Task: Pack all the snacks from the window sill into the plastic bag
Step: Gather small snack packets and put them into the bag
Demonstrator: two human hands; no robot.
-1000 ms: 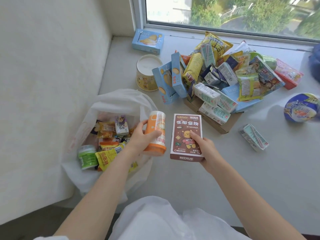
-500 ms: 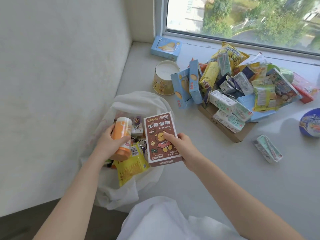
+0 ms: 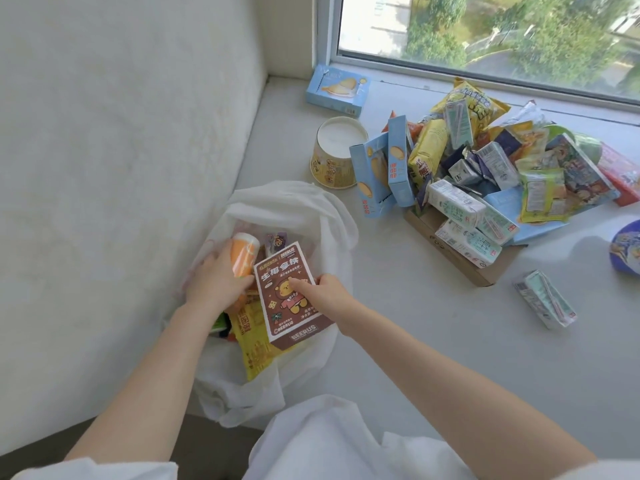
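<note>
Pale window sill (image 3: 433, 358) bearing open plastic bag (image 3: 298, 209), inverted paper cup (image 3: 337, 152), blue biscuit box (image 3: 337, 86), heaped snack pile (image 3: 485, 161) on cardboard (image 3: 481, 271), and lone carton (image 3: 545, 299).

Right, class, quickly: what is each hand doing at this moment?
Left hand: grips the orange bottle over the plastic bag.
Right hand: holds the brown bear box.

Lower half of orange bottle (image 3: 242, 258) hidden behind left hand (image 3: 214, 282), blue round tub (image 3: 627, 247) cut by right edge, bag contents under brown box (image 3: 291, 296) mostly covered, small print illegible
</note>
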